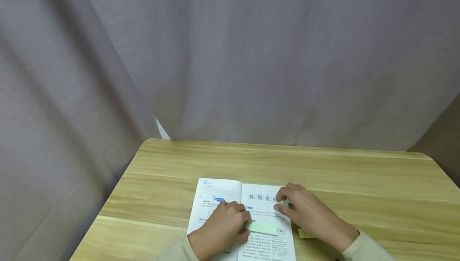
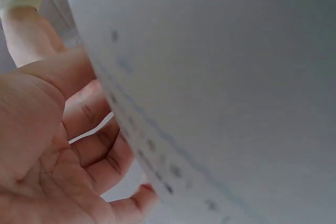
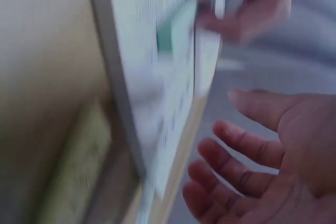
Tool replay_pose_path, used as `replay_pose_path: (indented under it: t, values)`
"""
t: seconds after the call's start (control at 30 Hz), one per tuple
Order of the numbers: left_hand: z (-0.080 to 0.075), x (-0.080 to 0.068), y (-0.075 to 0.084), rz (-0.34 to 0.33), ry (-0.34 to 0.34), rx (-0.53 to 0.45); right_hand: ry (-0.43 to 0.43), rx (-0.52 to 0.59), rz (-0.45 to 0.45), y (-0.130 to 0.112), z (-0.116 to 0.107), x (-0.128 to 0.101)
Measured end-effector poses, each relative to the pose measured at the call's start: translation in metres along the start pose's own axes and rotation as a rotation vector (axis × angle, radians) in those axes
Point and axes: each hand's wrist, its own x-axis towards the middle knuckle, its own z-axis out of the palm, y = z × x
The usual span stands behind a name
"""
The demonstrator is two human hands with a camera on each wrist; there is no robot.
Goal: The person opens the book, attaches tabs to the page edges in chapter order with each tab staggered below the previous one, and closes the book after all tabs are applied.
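Observation:
An open book [image 1: 266, 249] with printed Chinese text lies on the table. My left hand [image 1: 226, 225] is over its middle and pinches one end of a pale green sticky note [image 1: 264, 228], which extends to the right above the right page. In the right wrist view the green note [image 3: 178, 27] hangs from the left fingers and looks slightly bent. My right hand [image 1: 305, 211] hovers at the right page's outer edge. Its fingers [image 3: 236, 169] are loosely bent and apart, with nothing between them. The left wrist view shows my left palm [image 2: 47, 177] beside a blurred page.
A yellow sticky pad [image 1: 304, 234] lies right of the book, partly hidden by my right wrist. A thin pale strip [image 3: 146, 203] shows by the book's edge. The wooden table [image 1: 151, 197] has a grey curtain [image 1: 251, 61] behind it.

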Motion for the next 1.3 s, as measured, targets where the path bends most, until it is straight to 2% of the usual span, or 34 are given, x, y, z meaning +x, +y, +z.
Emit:
replay_pose_path:
  t: [0.07,0.2,0.37,0.47,0.67,0.9,1.03,1.3]
  values:
    - [0.001,-0.001,-0.002,-0.003,-0.002,-0.023,-0.021,-0.011,-0.055,-0.010,0.012,-0.006]
    - [0.003,-0.001,-0.005,-0.010,-0.010,-0.056,-0.085,-0.034,-0.107,-0.019,0.031,-0.014]
    - [0.004,0.000,-0.005,-0.022,-0.023,-0.094,-0.069,-0.105,-0.187,-0.016,0.045,-0.015]
    - [0.003,-0.002,-0.005,-0.054,-0.046,-0.112,-0.050,-0.131,-0.234,-0.012,0.048,-0.014]
    - [-0.005,-0.010,-0.011,-0.174,-0.162,-0.116,-0.026,-0.160,-0.273,-0.011,0.052,-0.010]
    - [-0.021,-0.013,-0.028,-0.203,-0.330,-0.191,-0.015,-0.226,-0.324,-0.010,0.050,-0.011]
    - [-0.021,-0.012,-0.029,-0.215,-0.356,-0.214,-0.013,-0.233,-0.302,-0.004,0.044,-0.016]
    - [-0.019,-0.009,-0.029,-0.217,-0.349,-0.225,-0.059,-0.089,-0.117,0.015,0.024,-0.020]
